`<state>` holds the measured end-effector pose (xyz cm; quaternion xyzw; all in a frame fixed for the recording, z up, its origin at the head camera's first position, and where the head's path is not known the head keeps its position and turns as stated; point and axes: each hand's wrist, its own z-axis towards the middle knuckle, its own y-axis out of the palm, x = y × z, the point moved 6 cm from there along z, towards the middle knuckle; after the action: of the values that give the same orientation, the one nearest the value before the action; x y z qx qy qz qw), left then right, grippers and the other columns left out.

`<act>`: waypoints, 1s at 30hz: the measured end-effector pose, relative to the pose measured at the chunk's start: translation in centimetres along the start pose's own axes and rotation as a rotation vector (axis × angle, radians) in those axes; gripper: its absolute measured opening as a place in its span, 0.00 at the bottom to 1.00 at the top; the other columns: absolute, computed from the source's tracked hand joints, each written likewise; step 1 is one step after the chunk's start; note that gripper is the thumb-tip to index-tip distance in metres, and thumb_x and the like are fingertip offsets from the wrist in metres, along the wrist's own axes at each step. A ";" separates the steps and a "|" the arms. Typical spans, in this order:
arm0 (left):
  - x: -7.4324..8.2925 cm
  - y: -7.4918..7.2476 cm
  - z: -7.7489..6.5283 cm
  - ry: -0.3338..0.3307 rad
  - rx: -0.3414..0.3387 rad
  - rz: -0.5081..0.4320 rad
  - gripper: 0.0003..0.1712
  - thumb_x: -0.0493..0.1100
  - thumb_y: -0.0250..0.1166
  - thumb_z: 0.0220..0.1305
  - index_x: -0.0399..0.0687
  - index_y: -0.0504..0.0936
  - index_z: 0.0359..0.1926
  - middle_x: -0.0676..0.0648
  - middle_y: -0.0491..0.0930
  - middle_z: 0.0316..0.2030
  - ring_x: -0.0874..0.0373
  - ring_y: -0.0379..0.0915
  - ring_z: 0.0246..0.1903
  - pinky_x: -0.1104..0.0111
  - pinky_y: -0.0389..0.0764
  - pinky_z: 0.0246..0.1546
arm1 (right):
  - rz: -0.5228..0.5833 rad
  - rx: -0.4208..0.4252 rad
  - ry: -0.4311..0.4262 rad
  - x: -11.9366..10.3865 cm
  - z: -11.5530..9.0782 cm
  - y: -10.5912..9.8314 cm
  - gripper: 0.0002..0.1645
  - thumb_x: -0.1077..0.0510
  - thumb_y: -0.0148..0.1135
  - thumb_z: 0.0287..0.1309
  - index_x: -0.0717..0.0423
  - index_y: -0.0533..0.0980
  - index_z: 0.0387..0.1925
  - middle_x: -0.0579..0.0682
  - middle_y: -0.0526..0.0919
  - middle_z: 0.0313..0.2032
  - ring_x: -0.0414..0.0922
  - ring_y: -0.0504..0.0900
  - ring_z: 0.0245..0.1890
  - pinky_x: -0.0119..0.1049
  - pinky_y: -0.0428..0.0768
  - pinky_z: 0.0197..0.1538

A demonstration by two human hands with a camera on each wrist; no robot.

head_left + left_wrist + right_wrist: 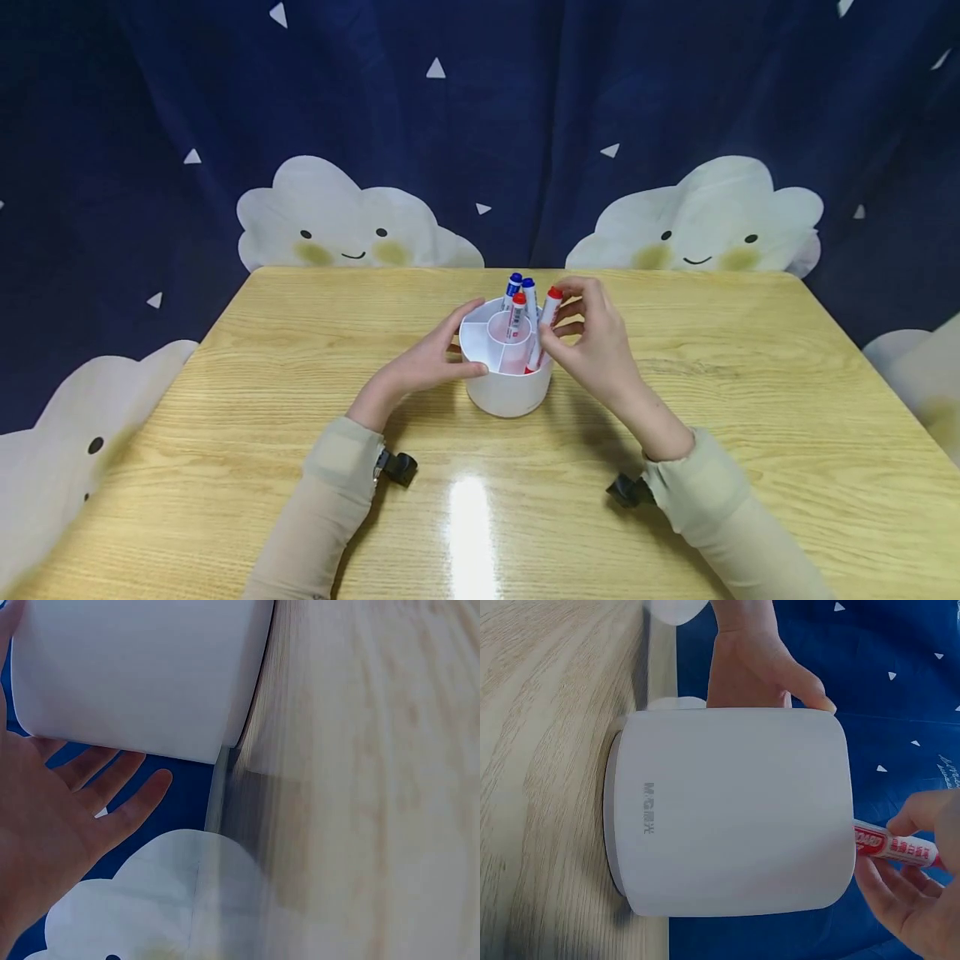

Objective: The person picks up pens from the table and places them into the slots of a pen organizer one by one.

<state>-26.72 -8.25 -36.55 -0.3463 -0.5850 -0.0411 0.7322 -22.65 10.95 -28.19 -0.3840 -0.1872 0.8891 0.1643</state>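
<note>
A white round desk organizer (507, 395) with several compartments stands upright on the table. My left hand (420, 363) grips its left side, thumb at the front rim; in the left wrist view the other fingers (135, 806) spread beside the white wall. My right hand (597, 342) pinches a red-capped whiteboard marker (551, 308) between thumb and fingers at the right rim. That marker's lower end is inside the right compartment, cap up. Another red-capped marker (516, 318) leans in the round middle compartment. Two blue-capped markers (530, 293) stand behind it.
The light wood table (285, 375) extends on all sides of the organizer. Beyond its back edge hangs a dark blue curtain (495, 125) with white clouds and triangles. A small black camera (397, 467) is worn at each cuff.
</note>
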 end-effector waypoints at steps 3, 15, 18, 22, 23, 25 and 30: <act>0.0 0.0 0.0 0.011 0.000 0.005 0.52 0.50 0.68 0.52 0.63 0.43 0.70 0.54 0.53 0.66 0.55 0.60 0.58 0.58 0.69 0.55 | -0.039 -0.030 0.015 0.0 0.0 0.2 0.27 0.70 0.64 0.44 0.62 0.64 0.47 0.54 0.72 0.41 0.43 0.78 0.31 0.32 0.81 0.30; 0.2 -0.4 -0.5 -0.002 0.006 0.009 0.52 0.49 0.68 0.52 0.65 0.44 0.70 0.52 0.53 0.66 0.53 0.60 0.57 0.55 0.68 0.56 | -0.180 -0.119 0.074 -0.2 0.0 0.7 0.21 0.66 0.67 0.44 0.62 0.67 0.39 0.53 0.72 0.37 0.43 0.78 0.30 0.32 0.81 0.32; 0.1 -0.4 -0.6 -0.008 0.010 0.002 0.52 0.49 0.68 0.52 0.66 0.44 0.69 0.53 0.54 0.65 0.53 0.61 0.57 0.55 0.68 0.56 | -0.192 -0.140 0.086 -0.2 0.0 0.8 0.19 0.65 0.68 0.44 0.62 0.68 0.36 0.53 0.73 0.34 0.43 0.77 0.30 0.34 0.81 0.33; 0.1 -0.4 -0.7 -0.012 0.012 0.003 0.52 0.48 0.68 0.52 0.65 0.44 0.70 0.52 0.54 0.65 0.54 0.61 0.57 0.55 0.68 0.56 | -0.205 -0.159 0.097 -0.3 0.0 0.9 0.16 0.66 0.67 0.45 0.62 0.69 0.35 0.53 0.74 0.33 0.44 0.77 0.29 0.35 0.81 0.34; 0.2 -0.4 -0.7 -0.011 0.011 0.006 0.52 0.48 0.68 0.52 0.64 0.44 0.70 0.52 0.54 0.65 0.54 0.60 0.57 0.55 0.68 0.56 | -0.207 -0.161 0.096 -0.4 0.0 0.9 0.16 0.65 0.67 0.45 0.62 0.69 0.35 0.53 0.75 0.33 0.44 0.77 0.30 0.36 0.81 0.34; 0.3 -0.4 -0.7 0.004 0.008 0.018 0.52 0.47 0.68 0.52 0.62 0.44 0.70 0.51 0.54 0.65 0.54 0.60 0.57 0.56 0.68 0.56 | -0.211 -0.161 0.094 -0.5 -0.1 0.8 0.15 0.65 0.66 0.47 0.62 0.69 0.35 0.53 0.75 0.33 0.45 0.77 0.30 0.37 0.81 0.34; 1.9 -0.4 -0.9 0.007 -0.018 0.024 0.51 0.43 0.66 0.54 0.55 0.43 0.71 0.48 0.53 0.66 0.51 0.59 0.58 0.56 0.67 0.56 | -0.216 -0.158 0.098 -0.6 -0.1 0.5 0.12 0.61 0.63 0.52 0.62 0.70 0.36 0.53 0.75 0.34 0.45 0.78 0.31 0.39 0.81 0.34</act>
<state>-25.54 -8.43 -34.80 -0.3597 -0.5776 -0.0386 0.7318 -22.23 10.26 -28.10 -0.4161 -0.2888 0.8289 0.2374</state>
